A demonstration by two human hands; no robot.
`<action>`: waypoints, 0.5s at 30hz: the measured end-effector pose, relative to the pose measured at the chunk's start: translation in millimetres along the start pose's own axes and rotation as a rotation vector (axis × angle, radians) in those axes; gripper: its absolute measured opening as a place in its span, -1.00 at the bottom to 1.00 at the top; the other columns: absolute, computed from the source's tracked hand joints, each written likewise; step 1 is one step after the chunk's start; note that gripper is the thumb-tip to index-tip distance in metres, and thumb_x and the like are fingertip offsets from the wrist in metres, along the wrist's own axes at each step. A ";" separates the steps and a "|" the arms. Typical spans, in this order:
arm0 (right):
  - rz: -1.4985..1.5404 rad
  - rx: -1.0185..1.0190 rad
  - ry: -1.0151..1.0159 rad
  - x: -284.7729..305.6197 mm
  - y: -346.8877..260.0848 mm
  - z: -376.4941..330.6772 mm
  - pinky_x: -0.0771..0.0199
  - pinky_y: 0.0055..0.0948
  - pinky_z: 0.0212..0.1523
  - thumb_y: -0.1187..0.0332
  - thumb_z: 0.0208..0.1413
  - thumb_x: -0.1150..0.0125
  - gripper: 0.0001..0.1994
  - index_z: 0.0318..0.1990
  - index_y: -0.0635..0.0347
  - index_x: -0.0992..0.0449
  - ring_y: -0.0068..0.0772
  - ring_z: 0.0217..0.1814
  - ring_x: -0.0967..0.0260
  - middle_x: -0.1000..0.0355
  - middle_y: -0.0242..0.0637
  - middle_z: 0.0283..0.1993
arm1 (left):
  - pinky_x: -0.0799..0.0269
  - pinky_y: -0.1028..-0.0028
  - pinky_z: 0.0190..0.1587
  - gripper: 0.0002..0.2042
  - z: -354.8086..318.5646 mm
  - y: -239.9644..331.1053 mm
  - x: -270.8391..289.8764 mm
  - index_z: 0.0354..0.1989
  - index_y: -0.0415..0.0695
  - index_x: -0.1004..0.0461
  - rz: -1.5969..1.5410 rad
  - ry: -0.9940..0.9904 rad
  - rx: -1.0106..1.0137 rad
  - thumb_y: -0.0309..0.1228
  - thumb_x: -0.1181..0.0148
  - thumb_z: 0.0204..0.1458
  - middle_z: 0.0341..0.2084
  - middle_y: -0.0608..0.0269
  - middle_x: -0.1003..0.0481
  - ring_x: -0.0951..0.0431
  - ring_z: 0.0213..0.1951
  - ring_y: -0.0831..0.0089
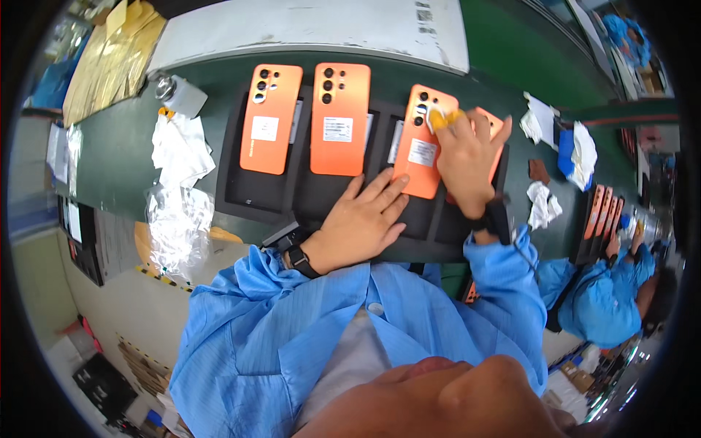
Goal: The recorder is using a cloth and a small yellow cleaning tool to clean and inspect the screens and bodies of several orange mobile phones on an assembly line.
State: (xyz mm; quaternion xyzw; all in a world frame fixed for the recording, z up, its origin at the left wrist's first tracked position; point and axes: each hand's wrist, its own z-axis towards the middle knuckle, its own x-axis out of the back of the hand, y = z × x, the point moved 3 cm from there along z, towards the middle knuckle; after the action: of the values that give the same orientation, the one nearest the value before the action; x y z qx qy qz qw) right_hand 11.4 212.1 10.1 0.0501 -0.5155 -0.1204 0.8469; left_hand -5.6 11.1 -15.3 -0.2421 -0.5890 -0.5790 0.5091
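Observation:
Several orange phones lie back up on a black compartment tray (307,201): a far-left phone (281,102), a second phone (350,95), a third phone (418,182) and a right-hand phone (491,118) partly hidden by my hand. Each of the first three carries a white label. My right hand (467,160) is over the third phone, with yellow covers on its fingertips. Those fingers pinch a small white wipe (431,122) against the phone beside its camera lenses. My left hand (365,219) lies flat with fingers spread, its fingertips at that phone's lower left edge.
A metal-topped bottle (182,95), white cloths (179,150) and clear plastic bags (179,226) are on the left. More crumpled wipes (542,204) and a blue box (567,152) lie right. A white panel (314,33) borders the far side. A co-worker (599,299) handles another phone tray.

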 end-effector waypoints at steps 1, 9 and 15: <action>-0.004 -0.006 -0.003 -0.3 7.4 8.3 0.06 0.60 0.22 0.41 -0.02 -0.19 -0.86 -0.30 0.03 -0.64 -0.20 0.04 -0.33 -0.40 -0.37 -0.25 | -0.25 -0.01 0.26 -0.58 -1.6 1.0 0.0 0.06 -0.16 -0.54 0.010 0.007 0.012 -0.19 -0.25 0.08 0.33 0.14 -0.29 -0.23 0.36 0.13; 0.250 -0.290 0.156 24.2 103.5 -54.6 -0.17 0.04 0.06 0.54 -0.09 -0.20 -0.83 -0.31 0.11 -0.62 -0.07 -0.02 -0.32 -0.41 -0.24 -0.23 | -0.11 -0.08 0.33 -0.57 0.1 17.7 0.0 0.08 -0.13 -0.53 0.077 0.030 -0.020 -0.22 -0.29 0.05 0.28 0.08 -0.33 -0.23 0.36 0.08; 0.287 -0.054 0.128 11.5 80.0 -42.7 -0.15 0.17 0.12 0.53 -0.14 -0.20 -0.84 -0.37 0.07 -0.61 -0.13 0.01 -0.32 -0.40 -0.31 -0.25 | -0.10 -0.06 0.33 -0.39 33.6 57.8 -17.3 0.19 -0.14 -0.43 -0.043 -0.051 -0.241 -0.13 -0.37 -0.04 0.31 -0.02 -0.27 -0.19 0.37 0.03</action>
State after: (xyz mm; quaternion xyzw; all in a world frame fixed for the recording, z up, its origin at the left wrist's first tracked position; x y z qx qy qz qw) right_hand 66.4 284.7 17.0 -0.0392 -0.4591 -0.0084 0.8875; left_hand 40.5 59.8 1.0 -0.3036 -0.5331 -0.6500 0.4486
